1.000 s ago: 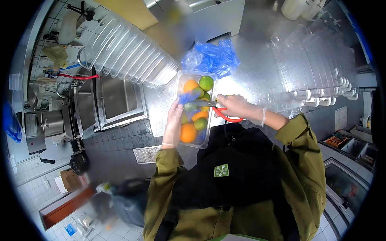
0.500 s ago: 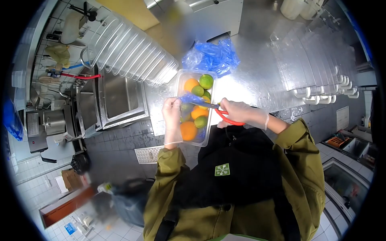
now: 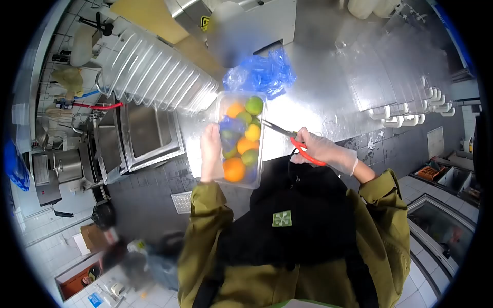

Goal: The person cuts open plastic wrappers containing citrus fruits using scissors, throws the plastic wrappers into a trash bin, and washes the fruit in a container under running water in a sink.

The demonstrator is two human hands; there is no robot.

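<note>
My right hand (image 3: 326, 151), in a clear glove, grips scissors (image 3: 306, 152) with red handles. Their dark blades point left, with the tips at the right rim of a clear plastic container (image 3: 257, 177). Oranges (image 3: 234, 169), green limes (image 3: 253, 105) and a yellow fruit (image 3: 252, 132) lie in the container. A translucent blue plastic bag (image 3: 233, 127) covers some of the fruit on the left. My left hand (image 3: 208, 154), also gloved, is at the container's left side, its fingers closed at the bag's edge; the fingertips are partly hidden.
Crumpled blue plastic (image 3: 264, 74) lies behind the container on the steel counter (image 3: 308, 113). Nested clear containers (image 3: 159, 69) stand at the left, near a sink (image 3: 149, 128). Clear containers with white handles (image 3: 393, 120) are stacked at the right.
The scissors have drawn back to the right, away from over the fruit. My left hand has lowered beside the container, and the blue bag now rests lower over the fruit.
</note>
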